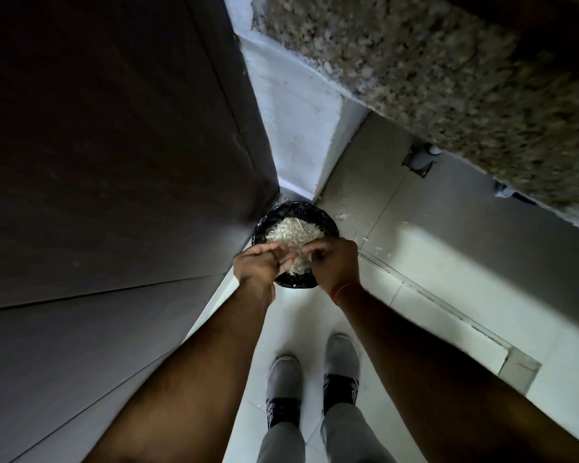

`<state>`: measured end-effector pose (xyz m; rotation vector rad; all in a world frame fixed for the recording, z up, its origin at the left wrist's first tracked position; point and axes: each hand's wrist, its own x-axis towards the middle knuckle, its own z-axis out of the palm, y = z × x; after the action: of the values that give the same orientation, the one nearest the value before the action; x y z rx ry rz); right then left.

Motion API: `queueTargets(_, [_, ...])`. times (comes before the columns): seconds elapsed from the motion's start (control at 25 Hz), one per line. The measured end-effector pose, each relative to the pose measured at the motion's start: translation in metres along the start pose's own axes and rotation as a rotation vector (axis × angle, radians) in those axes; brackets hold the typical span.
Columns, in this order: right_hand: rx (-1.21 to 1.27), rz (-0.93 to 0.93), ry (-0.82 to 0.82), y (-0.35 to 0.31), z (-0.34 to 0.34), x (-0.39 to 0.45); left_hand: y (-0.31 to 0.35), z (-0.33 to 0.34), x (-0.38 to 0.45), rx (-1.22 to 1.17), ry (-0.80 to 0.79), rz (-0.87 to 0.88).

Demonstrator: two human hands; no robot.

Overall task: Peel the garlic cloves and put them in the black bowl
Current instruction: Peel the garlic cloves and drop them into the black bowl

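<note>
I look straight down at a black round bin (328, 228) with a black liner, standing on the floor in a corner. It is heaped with pale, papery garlic skins (295, 230). Both hands hover over its near half, fingertips almost meeting. My left hand (259, 264) has its fingers stretched loosely toward the right. My right hand (333, 260) has its fingers bent toward the left hand; motion blur hides whether they pinch any skin. A few skins show just below the fingers. No whole clove is visible.
A dark cabinet panel (114, 162) rises on the left, a speckled stone counter (448, 78) overhangs at upper right. Bits of skin (343, 215) lie on the pale floor tiles beside the bin. My grey shoes (315, 372) stand just behind it.
</note>
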<state>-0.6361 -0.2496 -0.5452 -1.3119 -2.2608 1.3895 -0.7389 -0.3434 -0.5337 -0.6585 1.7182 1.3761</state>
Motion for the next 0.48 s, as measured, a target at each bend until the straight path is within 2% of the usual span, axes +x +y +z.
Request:
queueTargets(0.08, [0.058, -0.139, -0.151, -0.021, 0.001, -0.013, 0.002, 0.009, -0.003, 0.02, 0.063, -0.055])
queueTargets(0.16, [-0.077, -0.187, -0.352, -0.031, 0.004, -0.026, 0.007, 0.016, -0.008, -0.011, 0.022, -0.139])
queueTargets(0.24, [-0.37, -0.14, -0.467, -0.03, -0.001, -0.028, 0.018, 0.02, -0.022, -0.068, -0.107, -0.234])
queueTargets(0.32, [-0.567, 0.026, -0.554, -0.035, -0.018, -0.029, 0.032, 0.013, -0.047, -0.044, -0.186, -0.226])
queueTargets(0.4, [-0.63, 0.111, -0.536, -0.047, -0.041, -0.033, 0.038, 0.005, -0.071, 0.039, -0.195, -0.14])
queueTargets(0.48, [-0.622, 0.074, -0.444, -0.073, -0.074, -0.048, 0.046, -0.003, -0.113, 0.185, -0.225, -0.023])
